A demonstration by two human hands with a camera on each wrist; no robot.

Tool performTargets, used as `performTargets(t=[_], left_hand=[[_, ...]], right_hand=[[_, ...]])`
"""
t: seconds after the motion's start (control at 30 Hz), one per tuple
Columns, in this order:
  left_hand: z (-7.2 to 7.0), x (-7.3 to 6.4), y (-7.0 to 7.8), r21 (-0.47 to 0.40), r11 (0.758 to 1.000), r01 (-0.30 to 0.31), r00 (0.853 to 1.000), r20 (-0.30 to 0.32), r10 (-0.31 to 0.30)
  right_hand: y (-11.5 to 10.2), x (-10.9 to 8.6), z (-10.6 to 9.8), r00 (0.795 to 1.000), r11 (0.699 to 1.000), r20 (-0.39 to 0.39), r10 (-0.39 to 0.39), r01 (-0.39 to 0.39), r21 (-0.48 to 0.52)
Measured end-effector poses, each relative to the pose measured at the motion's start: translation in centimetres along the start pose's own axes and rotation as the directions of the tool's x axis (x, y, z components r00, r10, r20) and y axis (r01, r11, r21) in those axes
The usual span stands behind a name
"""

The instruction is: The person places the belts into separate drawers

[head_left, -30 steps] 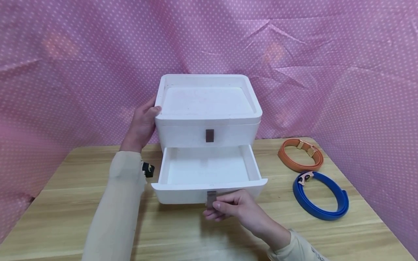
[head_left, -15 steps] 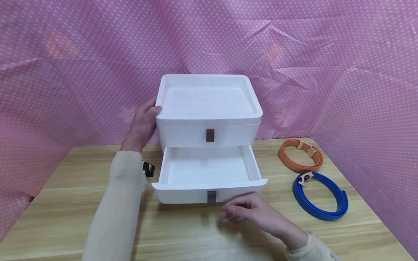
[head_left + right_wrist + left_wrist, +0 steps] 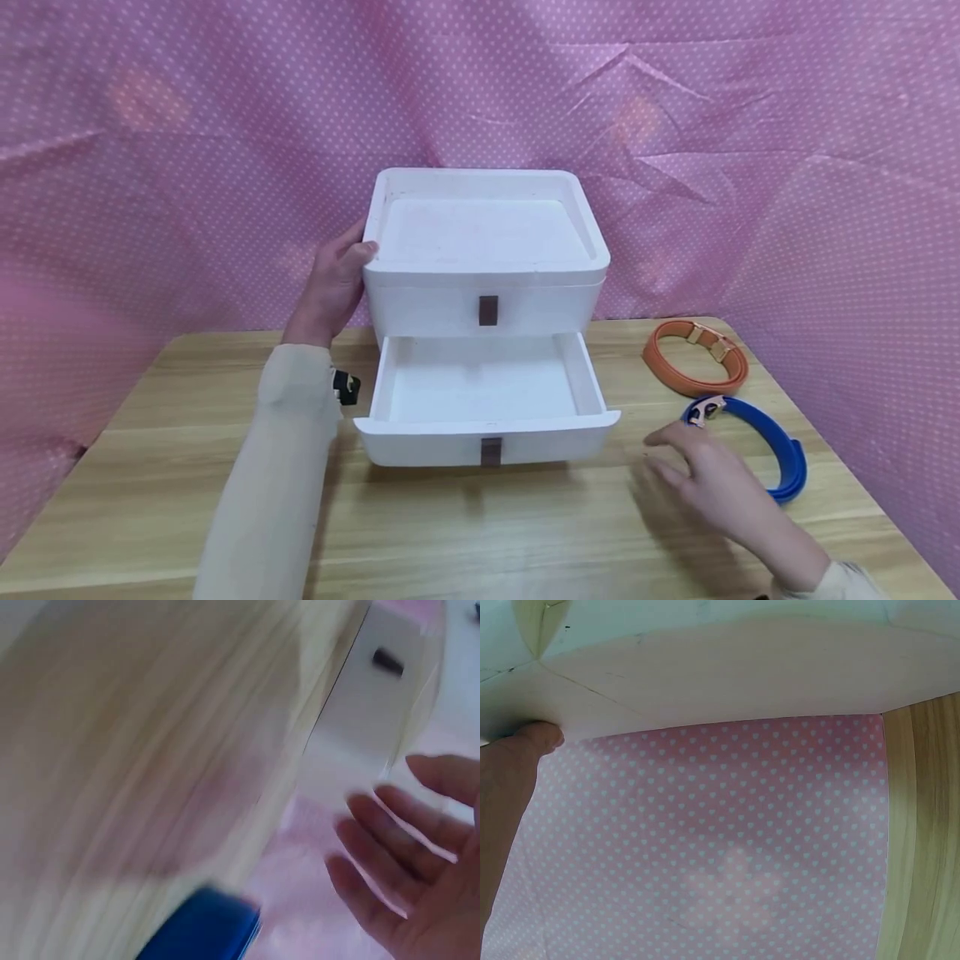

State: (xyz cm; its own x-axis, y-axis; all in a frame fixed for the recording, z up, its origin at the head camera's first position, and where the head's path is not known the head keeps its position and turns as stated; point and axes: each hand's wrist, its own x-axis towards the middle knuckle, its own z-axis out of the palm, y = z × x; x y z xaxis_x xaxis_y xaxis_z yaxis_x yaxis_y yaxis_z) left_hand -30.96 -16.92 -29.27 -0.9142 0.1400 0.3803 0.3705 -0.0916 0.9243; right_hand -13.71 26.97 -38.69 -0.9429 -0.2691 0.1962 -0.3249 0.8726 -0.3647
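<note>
A white two-drawer storage box stands in the middle of the head view, with its lower drawer pulled out and bare inside. My left hand holds the box at its upper left side, thumb over the top rim; its other fingers are partly hidden behind the side. In the left wrist view a fingertip presses against the white wall. My right hand hovers over the table, fingers apart and holding nothing. Just beyond it lies a coiled blue belt, partly covered by the hand.
A coiled orange belt with a gold buckle lies behind the blue one, near the back right of the wooden table. Pink dotted cloth hangs around the back and sides. Brown tabs mark the drawer fronts.
My right hand has let go of the lower drawer's tab and moved right, to beside the blue belt. The drawer stays out, and my left hand keeps its place on the box.
</note>
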Motion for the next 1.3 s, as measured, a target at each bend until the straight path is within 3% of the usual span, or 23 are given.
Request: performTargets(t=[0.07,0.17,0.37,0.7,0.87,1.07,1.3], left_hand=[[0.1,0.1,0.0,-0.004,1.0,-0.001,1.0,0.003,0.001],[0.1,0.2,0.0,-0.015,1.0,-0.004,1.0,0.006,0.004],[-0.1,0.2,0.1,-0.027,1.0,0.002,1.0,-0.008,-0.002],[-0.2,0.2,0.0,-0.031,0.999,0.007,1.0,-0.002,-0.007],[-0.1,0.2,0.0,-0.015,1.0,0.012,1.0,0.0,-0.012],[-0.1,0.3,0.0,-0.02,1.0,-0.016,1.0,0.009,0.016],[0.0,0.2,0.0,-0.016,1.0,-0.013,1.0,0.008,0.013]], right_hand=[[1.2,-0.6,-0.5,0.997,0.995,-0.072,0.022,-0.029,-0.091],[3.0,-1.6,-0.8,0.992,0.976,-0.087,0.088,-0.104,-0.193],[5.8,-2.6,-0.9,0.972,0.941,0.018,0.235,-0.223,-0.254],[6.8,-2.2,-1.2,0.929,0.943,0.216,0.302,-0.258,-0.209],[6.6,-2.4,-1.3,0.948,0.954,0.2,0.248,-0.203,-0.22],[6.3,-2.5,-1.5,0.976,0.966,0.122,0.183,-0.155,-0.208],[5.9,-2.8,-2.2,0.986,0.965,0.041,0.159,-0.146,-0.219]])
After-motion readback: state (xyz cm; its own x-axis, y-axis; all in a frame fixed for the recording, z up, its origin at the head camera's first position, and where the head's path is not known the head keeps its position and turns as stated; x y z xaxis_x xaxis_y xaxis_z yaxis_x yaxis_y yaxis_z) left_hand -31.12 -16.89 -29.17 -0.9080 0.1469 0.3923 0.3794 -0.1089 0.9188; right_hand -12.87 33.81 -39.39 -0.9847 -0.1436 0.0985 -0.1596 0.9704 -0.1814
